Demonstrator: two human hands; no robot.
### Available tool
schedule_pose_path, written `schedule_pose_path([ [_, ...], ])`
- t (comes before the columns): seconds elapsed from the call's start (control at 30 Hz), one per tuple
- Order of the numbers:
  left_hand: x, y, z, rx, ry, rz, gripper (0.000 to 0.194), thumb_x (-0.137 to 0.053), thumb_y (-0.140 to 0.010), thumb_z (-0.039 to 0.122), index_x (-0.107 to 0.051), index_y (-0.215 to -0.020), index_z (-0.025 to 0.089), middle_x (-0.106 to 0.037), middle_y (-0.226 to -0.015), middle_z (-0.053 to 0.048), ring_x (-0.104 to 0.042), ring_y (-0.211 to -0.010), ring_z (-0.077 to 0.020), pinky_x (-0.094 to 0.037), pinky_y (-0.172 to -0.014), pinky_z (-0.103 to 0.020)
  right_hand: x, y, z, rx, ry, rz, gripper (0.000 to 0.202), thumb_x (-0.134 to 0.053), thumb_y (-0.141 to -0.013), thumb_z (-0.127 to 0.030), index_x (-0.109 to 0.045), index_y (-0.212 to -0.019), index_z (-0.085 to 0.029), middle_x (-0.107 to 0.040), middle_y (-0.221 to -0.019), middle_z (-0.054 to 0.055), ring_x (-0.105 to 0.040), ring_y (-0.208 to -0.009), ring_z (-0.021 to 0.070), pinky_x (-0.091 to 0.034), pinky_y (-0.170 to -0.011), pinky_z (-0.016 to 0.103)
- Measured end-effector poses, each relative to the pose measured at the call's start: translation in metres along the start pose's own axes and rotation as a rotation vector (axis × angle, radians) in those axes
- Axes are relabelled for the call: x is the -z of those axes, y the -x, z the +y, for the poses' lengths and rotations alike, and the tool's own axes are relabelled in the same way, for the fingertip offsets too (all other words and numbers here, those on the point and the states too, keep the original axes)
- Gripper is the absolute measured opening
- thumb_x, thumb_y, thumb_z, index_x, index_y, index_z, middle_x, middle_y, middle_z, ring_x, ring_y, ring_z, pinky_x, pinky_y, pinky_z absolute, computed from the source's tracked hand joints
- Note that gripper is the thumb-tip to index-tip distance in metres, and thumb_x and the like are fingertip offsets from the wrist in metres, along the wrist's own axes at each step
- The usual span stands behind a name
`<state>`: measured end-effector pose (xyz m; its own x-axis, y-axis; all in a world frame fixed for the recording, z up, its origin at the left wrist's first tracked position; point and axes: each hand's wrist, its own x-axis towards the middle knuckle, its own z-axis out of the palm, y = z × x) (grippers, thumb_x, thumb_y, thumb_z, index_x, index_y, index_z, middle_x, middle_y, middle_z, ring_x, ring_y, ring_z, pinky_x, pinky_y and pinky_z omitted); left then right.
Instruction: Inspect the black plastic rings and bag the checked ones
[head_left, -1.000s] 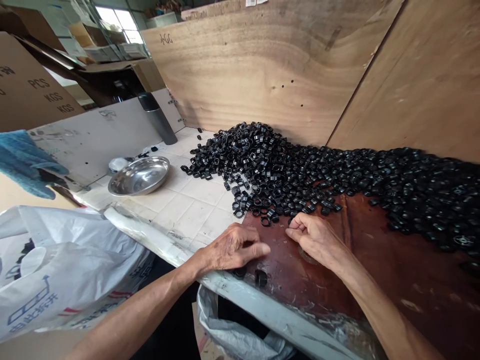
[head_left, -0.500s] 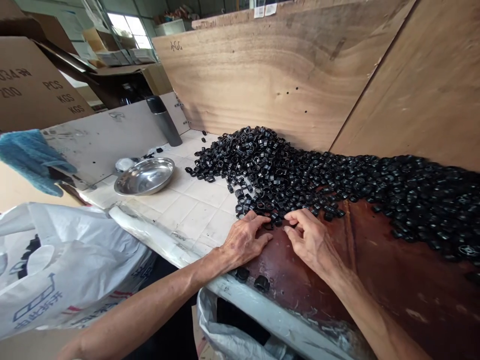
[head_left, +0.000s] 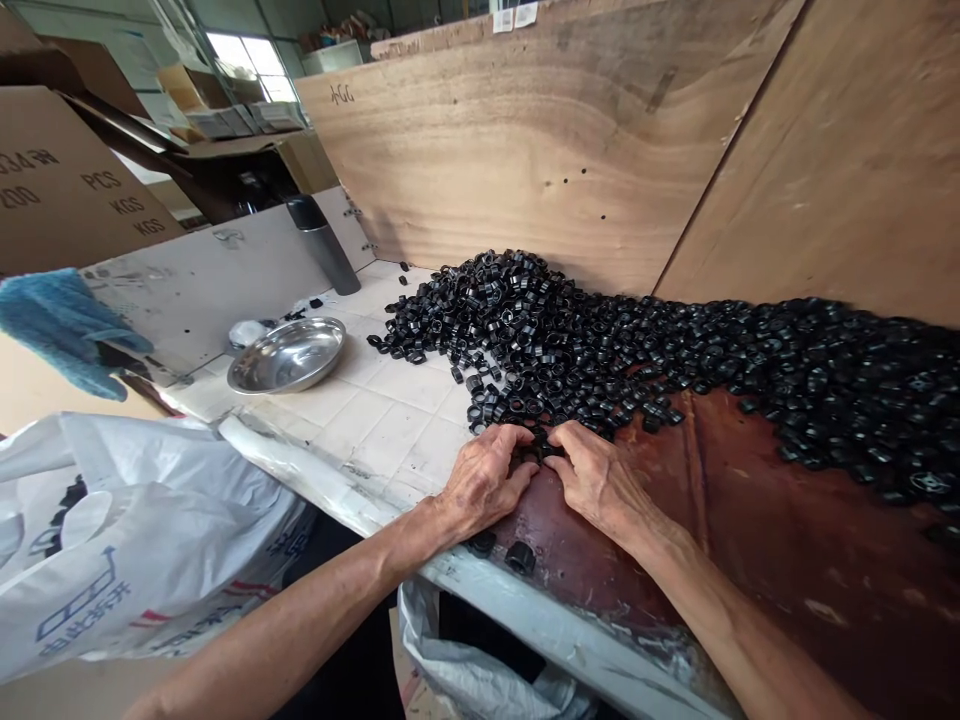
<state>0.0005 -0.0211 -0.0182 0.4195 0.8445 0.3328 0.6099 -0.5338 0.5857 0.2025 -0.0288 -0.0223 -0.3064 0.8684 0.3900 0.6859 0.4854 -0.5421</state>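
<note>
Both hands, left hand point(head_left: 484, 478) and right hand point(head_left: 596, 480), cup a few black rings point(head_left: 536, 445) at the pile's near edge on the table point(head_left: 750, 520), grip loosely curled, with most of the huge pile point(head_left: 675, 350) looking unsorted.

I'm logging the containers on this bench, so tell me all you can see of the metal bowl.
The metal bowl is shallow, round and shiny, steel by its look, with a wide flared rim. It sits upright on the pale tiled surface, left of the heap of black rings, apart from both hands. It looks empty. Small things lie behind it, too small to identify.
</note>
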Motion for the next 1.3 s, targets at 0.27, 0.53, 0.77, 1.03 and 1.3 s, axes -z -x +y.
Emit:
schedule_pose_path([
  [0.27, 0.006, 0.002, 0.005, 0.138, 0.303, -0.026, 0.034, -0.065, -0.088, 0.019, -0.051, -0.119, 0.023, -0.071, -0.097, -0.001, -0.068, -0.076, -0.0144, -0.056, -0.073, -0.029, 0.012, -0.003, -0.016, -0.088, -0.320, 0.018, 0.010, -0.064, -0.092, -0.020, -0.067, -0.101, -0.024, -0.067, -0.097, 0.001, -0.064, -0.085, 0.0168, -0.051, -0.078, 0.029],
  [0.53, 0.011, 0.000, 0.004, 0.275, 0.933, -0.005, 0.036, -0.079, -0.081, 0.024, -0.057, -0.109, 0.021, -0.066, -0.106, -0.002, -0.067, -0.095, -0.0144, -0.057, -0.087, -0.029, 0.014, -0.002, -0.020, -0.160, -0.405, 0.012, 0.015, -0.065, -0.092, -0.024, -0.071, -0.106, -0.025, -0.069, -0.105, 0.002, -0.066, -0.086, 0.0162, -0.053, -0.076, 0.027],
  [0.77, 0.019, -0.001, 0.004, 0.193, 0.879, 0.030, 0.024, -0.081, -0.080, 0.025, -0.070, -0.101, 0.018, -0.068, -0.109, -0.005, -0.066, -0.102, -0.0182, -0.055, -0.092, -0.031, 0.017, -0.001, -0.031, -0.274, -0.477, 0.080, 0.019, -0.072, -0.086, -0.030, -0.070, -0.104, -0.024, -0.073, -0.094, 0.001, -0.069, -0.077, 0.0153, -0.057, -0.069, 0.024],
  [1.03, 0.020, 0.000, 0.007, 0.101, 0.793, 0.038, 0.024, -0.079, -0.083, 0.030, -0.073, -0.102, 0.018, -0.072, -0.109, -0.008, -0.069, -0.103, -0.0205, -0.055, -0.096, -0.034, 0.012, 0.002, -0.034, -0.219, -0.343, 0.085, 0.016, -0.060, -0.097, -0.036, -0.065, -0.104, -0.023, -0.070, -0.068, -0.002, -0.068, -0.059, 0.0141, -0.053, -0.060, 0.023],
  [1.3, 0.023, -0.001, 0.014, 0.213, 0.903, -0.009, 0.022, -0.075, -0.086, 0.029, -0.071, -0.104, 0.016, -0.071, -0.106, -0.008, -0.068, -0.099, -0.0198, -0.056, -0.092, -0.033, 0.015, 0.002, -0.033, -0.191, -0.389, -0.024, 0.016, -0.054, -0.099, -0.034, -0.063, -0.107, -0.022, -0.067, -0.067, -0.004, -0.066, -0.057, 0.0129, -0.051, -0.058, 0.021],
])
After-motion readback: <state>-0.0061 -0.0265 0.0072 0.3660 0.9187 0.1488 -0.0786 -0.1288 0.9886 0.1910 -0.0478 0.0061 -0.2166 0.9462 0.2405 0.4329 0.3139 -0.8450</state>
